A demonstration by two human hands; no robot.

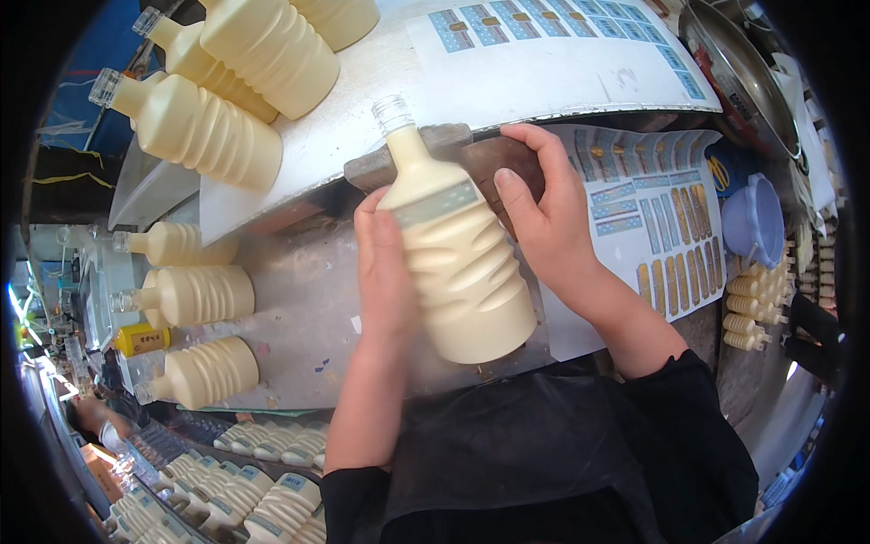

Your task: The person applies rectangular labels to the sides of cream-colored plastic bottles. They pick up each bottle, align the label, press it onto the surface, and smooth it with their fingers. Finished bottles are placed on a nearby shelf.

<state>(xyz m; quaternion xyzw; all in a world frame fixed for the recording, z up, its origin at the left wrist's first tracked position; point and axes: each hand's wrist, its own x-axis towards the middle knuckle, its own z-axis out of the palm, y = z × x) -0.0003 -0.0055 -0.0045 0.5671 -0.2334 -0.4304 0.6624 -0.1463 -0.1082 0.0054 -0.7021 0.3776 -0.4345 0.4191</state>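
A cream ribbed bottle with a clear threaded neck leans in front of me, its neck up and tipped left. A blue-grey patterned label band lies across its shoulder. My left hand is wrapped round the bottle's left side. To the right of the shoulder, my right hand has its thumb and forefinger spread, with nothing seen between them. Its other fingers are hidden. Close by that hand lies a sheet of blue and gold labels, some of its spaces bare.
Several cream bottles lie on the white board at the back left, and more along the left edge. A yellow container sits among them. Labelled bottles fill the lower left. Another label sheet, a metal pan and a lilac bucket are at the right.
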